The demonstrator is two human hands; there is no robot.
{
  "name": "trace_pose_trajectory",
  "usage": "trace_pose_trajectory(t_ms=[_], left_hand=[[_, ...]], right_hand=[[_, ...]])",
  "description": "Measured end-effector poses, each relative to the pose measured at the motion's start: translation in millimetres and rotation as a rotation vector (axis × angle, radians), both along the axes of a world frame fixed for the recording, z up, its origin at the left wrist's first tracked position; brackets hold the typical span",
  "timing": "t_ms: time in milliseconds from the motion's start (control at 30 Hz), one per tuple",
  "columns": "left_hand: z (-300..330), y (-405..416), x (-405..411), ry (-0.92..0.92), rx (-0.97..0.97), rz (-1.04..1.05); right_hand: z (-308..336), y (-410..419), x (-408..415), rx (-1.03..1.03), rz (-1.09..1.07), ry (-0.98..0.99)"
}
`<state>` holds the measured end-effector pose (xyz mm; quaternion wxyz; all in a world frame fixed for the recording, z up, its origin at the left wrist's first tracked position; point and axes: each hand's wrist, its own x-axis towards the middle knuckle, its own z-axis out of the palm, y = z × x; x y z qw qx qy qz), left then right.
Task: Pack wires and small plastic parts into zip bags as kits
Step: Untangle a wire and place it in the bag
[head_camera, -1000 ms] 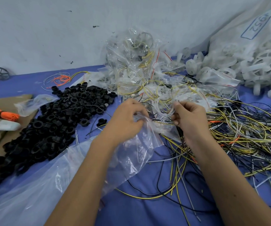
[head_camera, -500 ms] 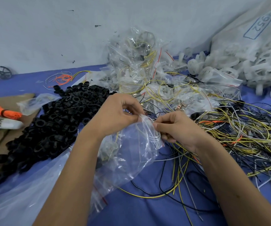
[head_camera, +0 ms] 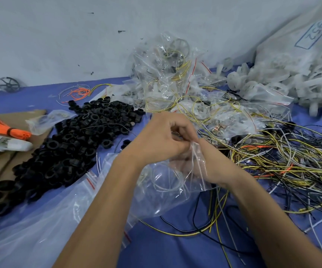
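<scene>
right hand [head_camera: 212, 163] now inside zip bag [head_camera: 175, 182], left hand [head_camera: 162, 138] pinching rim

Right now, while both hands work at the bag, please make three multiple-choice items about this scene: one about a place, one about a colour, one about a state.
1. Where does the pile of black plastic rings lie?
A. To the left of the hands
B. Inside the big white sack
C. On the tangle of wires

2. What colour is the tied bundle of thin strands at the left edge?
A. Green
B. Orange
C. White

3. What does the left hand do?
A. It rests flat on the blue cloth
B. It pinches the top of the clear zip bag
C. It hangs idle, away from the bag

Answers: 1 A, the rings spread over the blue cloth left of both hands. 2 B, the strands are bright orange. 3 B, its curled fingers meet at the bag's mouth, beside the right hand.
</scene>
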<state>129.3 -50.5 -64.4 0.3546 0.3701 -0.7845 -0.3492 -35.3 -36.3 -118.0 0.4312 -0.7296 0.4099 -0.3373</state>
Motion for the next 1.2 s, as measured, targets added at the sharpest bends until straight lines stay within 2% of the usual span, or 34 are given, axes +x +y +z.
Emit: trace_pose_trajectory(t_ms=[67, 133, 267, 400, 500, 600, 700, 767, 867, 1000, 1067, 1200], left_hand=[[0.1, -1.0, 2.3, 0.038, 0.007, -0.009], [-0.1, -1.6, 5.3, 0.075, 0.028, -0.005], [-1.1, -5.1, 11.6, 0.089, 0.017, 0.054], [-3.8, -5.8, 11.5, 0.079, 0.017, 0.033], [-5.3, -3.8, 7.3, 0.064, 0.029, 0.005], [-6.2, -4.5, 6.2, 0.05, 0.019, 0.021], [-11.2, -8.4, 8.3, 0.052, 0.05, 0.069], [-17.7, -11.4, 8.1, 0.018, 0.091, 0.105], [-31.2, -13.1, 6.1, -0.142, 0.171, 0.105], [-45.1, -12.1, 2.7, -0.408, 0.271, 0.049], [-45.0, -11.8, 1.4, -0.431, 0.274, 0.058], [-40.3, -9.9, 1.8, -0.374, 0.273, 0.078]], right_hand=[[-1.5, 1.4, 5.9, 0.056, 0.087, -0.125], [-1.8, 0.7, 8.4, 0.035, 0.088, -0.119], [1.0, 0.9, 7.3, -0.018, 0.072, 0.045], [-4.8, -2.7, 13.5, -0.194, -0.112, 0.355], [-9.9, -2.0, 18.8, -0.151, -0.182, 0.375], [-8.5, -0.9, 13.7, -0.217, -0.23, 0.397], [0.0, -2.2, 6.0, -0.295, -0.293, 0.235], [-1.1, -9.0, -4.0, -0.366, -0.451, 0.194], [-7.6, -18.0, -19.7, -0.418, -0.622, 0.383], [-16.2, -21.9, -20.2, -0.384, -0.55, 0.691], [-16.5, -22.0, -17.3, -0.38, -0.518, 0.75], [-11.0, -20.7, -18.3, -0.344, -0.532, 0.75]])
